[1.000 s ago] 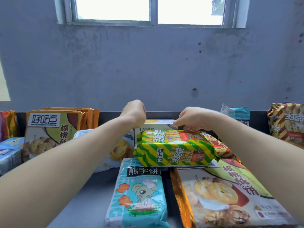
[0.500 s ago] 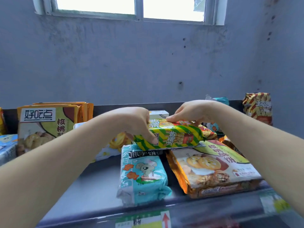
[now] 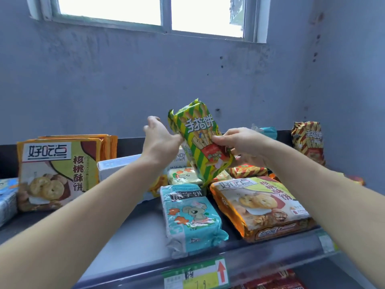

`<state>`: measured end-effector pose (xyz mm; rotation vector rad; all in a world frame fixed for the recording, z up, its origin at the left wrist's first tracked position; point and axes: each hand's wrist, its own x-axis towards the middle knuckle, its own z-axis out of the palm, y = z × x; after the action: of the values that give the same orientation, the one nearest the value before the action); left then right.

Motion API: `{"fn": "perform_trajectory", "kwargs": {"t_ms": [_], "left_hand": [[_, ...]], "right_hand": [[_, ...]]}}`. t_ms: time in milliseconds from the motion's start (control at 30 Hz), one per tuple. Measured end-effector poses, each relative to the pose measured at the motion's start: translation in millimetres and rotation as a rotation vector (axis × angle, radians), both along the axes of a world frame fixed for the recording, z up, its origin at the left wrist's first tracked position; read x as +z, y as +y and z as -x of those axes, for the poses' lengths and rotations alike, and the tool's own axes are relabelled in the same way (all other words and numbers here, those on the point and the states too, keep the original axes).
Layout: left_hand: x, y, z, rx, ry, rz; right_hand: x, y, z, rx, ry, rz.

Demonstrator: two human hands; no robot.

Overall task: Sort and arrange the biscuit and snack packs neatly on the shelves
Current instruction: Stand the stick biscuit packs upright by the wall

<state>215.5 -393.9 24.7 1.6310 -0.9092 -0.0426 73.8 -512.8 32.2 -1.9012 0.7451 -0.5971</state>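
A green-and-yellow striped finger-biscuit pack (image 3: pixel 201 142) is held upright and tilted above the shelf (image 3: pixel 125 236). My right hand (image 3: pixel 239 144) pinches its right side, thumb on the front and fingers behind. My left hand (image 3: pixel 160 138) touches the pack's left edge with its fingers stretched upward. Below lie a teal bear-biscuit pack (image 3: pixel 191 215) and an orange walnut-cookie pack (image 3: pixel 260 205) near the front edge. A pale yellow bear pack (image 3: pixel 183 176) and a red-striped pack (image 3: pixel 248 171) lie behind them.
Upright orange walnut-cookie packs (image 3: pixel 58 170) stand at the left, with a white box (image 3: pixel 118 165) beside them. A red-striped finger-biscuit pack (image 3: pixel 308 140) and a teal pack (image 3: pixel 268 131) stand at the back right. The wall is close behind. A price tag (image 3: pixel 195 276) marks the shelf front.
The striped pack lay flat on the pile; both hands took it and raised it upright. My left hand's fingers have opened off its end.
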Motion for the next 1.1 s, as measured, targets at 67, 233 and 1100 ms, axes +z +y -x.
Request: {"fn": "perform_trajectory", "kwargs": {"t_ms": [67, 233, 1100], "left_hand": [[0, -1, 4, -0.107, 0.162, 0.101], [1, -2, 16, -0.216, 0.232, 0.137], [22, -118, 247, -0.351, 0.179, 0.292]], "right_hand": [[-4, 3, -2, -0.003, -0.044, -0.028], [-13, 7, -1, -0.033, -0.157, -0.052], [-11, -103, 208, -0.068, -0.456, -0.019]]}}
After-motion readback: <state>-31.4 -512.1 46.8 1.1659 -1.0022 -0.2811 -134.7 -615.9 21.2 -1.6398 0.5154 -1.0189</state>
